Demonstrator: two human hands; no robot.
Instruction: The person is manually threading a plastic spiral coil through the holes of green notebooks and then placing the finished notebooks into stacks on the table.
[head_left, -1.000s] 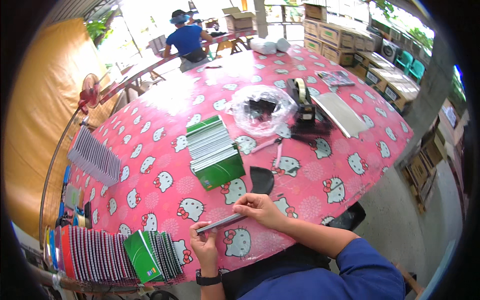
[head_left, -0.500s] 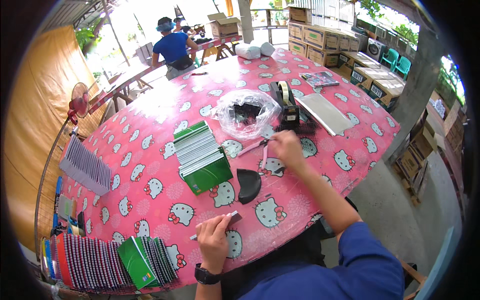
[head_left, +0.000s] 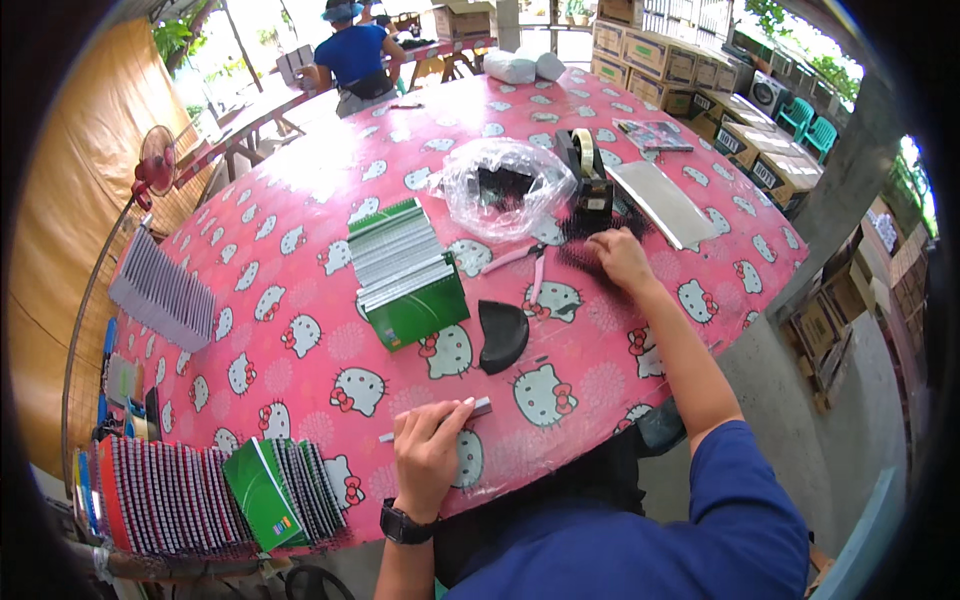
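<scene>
Two hands busy: left hand grips a thin notebook at the bench edge, below the green stack. Right of the stack, right hand closes on black spirals; binding likely needs one brought back.

Open-air notebook-assembly workshop

A round table under a pink cartoon-cat cloth carries stacks of green notebooks, pliers and a tape dispenser; cardboard boxes line the far right, another worker sits far off.
</scene>
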